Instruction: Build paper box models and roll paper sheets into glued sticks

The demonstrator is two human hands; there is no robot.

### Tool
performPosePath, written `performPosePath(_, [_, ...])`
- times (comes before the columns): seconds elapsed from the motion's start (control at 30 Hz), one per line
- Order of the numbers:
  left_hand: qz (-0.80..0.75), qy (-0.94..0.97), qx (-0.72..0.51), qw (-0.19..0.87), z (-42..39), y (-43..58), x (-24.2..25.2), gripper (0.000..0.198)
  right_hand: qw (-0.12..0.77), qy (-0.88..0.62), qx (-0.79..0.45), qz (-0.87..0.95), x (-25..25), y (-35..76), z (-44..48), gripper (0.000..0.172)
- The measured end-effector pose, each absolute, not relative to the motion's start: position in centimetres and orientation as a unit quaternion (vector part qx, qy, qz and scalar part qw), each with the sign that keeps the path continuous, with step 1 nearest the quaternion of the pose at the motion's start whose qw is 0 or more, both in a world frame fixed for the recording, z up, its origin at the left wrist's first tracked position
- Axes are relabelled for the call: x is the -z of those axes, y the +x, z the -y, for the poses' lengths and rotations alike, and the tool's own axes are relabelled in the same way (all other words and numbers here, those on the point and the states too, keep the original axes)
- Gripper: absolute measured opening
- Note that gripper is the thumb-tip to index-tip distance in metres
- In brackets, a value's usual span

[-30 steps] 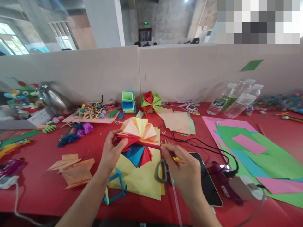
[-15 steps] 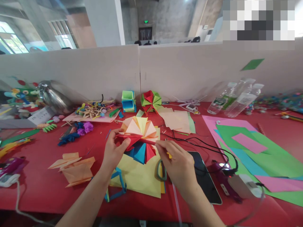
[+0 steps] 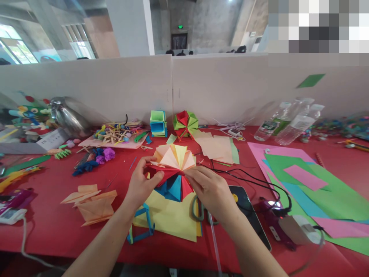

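Between my hands is a folded paper fan rosette (image 3: 175,161) with peach and yellow pleats at the top, red and blue ones below. My left hand (image 3: 144,182) grips its left side, thumb on a red pleat and fingers behind. On the right, my right hand (image 3: 209,188) pinches a red fold near the centre. Beneath the rosette lie yellow paper sheets (image 3: 170,219). The grey-green handles of a pair of scissors (image 3: 198,209) show partly under my right hand. A blue folded paper frame (image 3: 148,221) sits by my left forearm.
Folded peach paper pieces (image 3: 96,207) lie at the left. A phone (image 3: 250,219) and a purple power strip (image 3: 276,223) with cables are at the right, beside coloured sheets (image 3: 340,192). Plastic bottles (image 3: 300,123), a steel jug (image 3: 69,119) and a red-green paper rosette (image 3: 186,125) stand along the partition.
My right hand has shifted left along the red fold, closer to the rosette's centre. My left hand keeps its hold. The whole view has moved slightly.
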State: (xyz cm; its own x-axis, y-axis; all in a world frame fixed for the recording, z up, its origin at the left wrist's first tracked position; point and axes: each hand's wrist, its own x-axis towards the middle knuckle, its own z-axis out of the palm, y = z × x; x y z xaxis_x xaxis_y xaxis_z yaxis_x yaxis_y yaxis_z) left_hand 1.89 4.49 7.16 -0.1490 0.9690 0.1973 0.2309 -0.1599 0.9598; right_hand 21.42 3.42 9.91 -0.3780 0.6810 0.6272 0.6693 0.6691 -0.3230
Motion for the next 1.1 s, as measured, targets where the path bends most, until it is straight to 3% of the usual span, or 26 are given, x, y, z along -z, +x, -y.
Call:
performPosePath(0.17, [-0.551, 0.558, -0.522, 0.334, -4.1, 2.2, -7.4, 0.036, 0.381, -0.460, -0.027, 0.802, -9.8, 21.2, -3.5, 0.017])
performPosePath(0.63, [-0.557, 0.578, -0.508, 0.315, -4.3, 2.0, -8.1, 0.039, 0.368, -0.414, -0.040, 0.831, -8.9, 21.4, -3.9, 0.019])
performPosePath(1.0, [-0.650, 0.629, -0.407, 0.128, -3.4, 3.1, -7.3, 0.043, 0.436, -0.485, -0.249, 0.716, -5.6, 20.8, -5.2, 0.015])
performPosePath(1.1, [-0.646, 0.658, -0.362, 0.138, -2.6, 3.2, -6.9, 0.051, 0.441, -0.502, -0.307, 0.678, -3.8, 20.9, -5.6, 0.015])
